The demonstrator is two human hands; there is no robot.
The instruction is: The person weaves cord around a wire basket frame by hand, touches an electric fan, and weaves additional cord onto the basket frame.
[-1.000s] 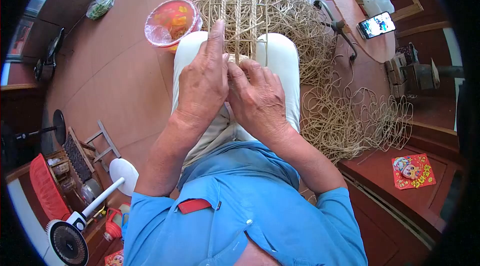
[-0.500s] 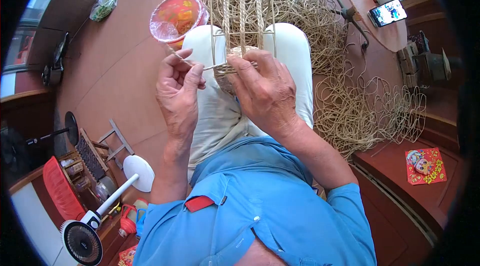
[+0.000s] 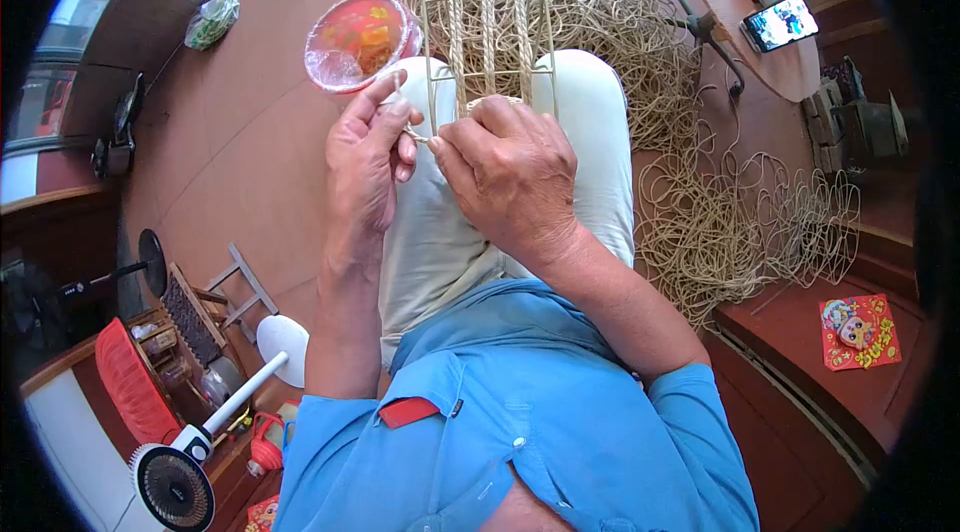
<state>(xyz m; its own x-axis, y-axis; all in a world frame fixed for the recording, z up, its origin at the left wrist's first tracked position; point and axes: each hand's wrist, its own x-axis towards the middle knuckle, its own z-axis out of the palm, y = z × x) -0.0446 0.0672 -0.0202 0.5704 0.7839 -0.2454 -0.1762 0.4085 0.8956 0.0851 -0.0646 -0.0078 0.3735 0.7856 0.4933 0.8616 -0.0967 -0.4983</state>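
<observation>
A wire frame point(image 3: 487, 7) with twisted cords running along it lies over my knees, its woven near end mostly covered by my right hand. My left hand point(image 3: 368, 147) pinches a thin twisted cord point(image 3: 417, 135) between thumb and fingers, to the left of the frame. My right hand point(image 3: 512, 172) has its fingers curled at the frame's near end, with thumb and finger on the same cord where it meets the weaving. The palm side of my right hand is hidden.
Beyond my knees lies a big heap of loose cord point(image 3: 640, 62), spreading right. A red bucket point(image 3: 362, 40) stands by my left knee. A phone point(image 3: 780, 24) rests on a wooden board point(image 3: 735, 2). At lower left are a white fan point(image 3: 175, 487) and a stool point(image 3: 242, 290).
My left hand first left the frame for the left with the cord; since then it has moved slightly nearer my right hand. My right hand has shifted left along the woven end.
</observation>
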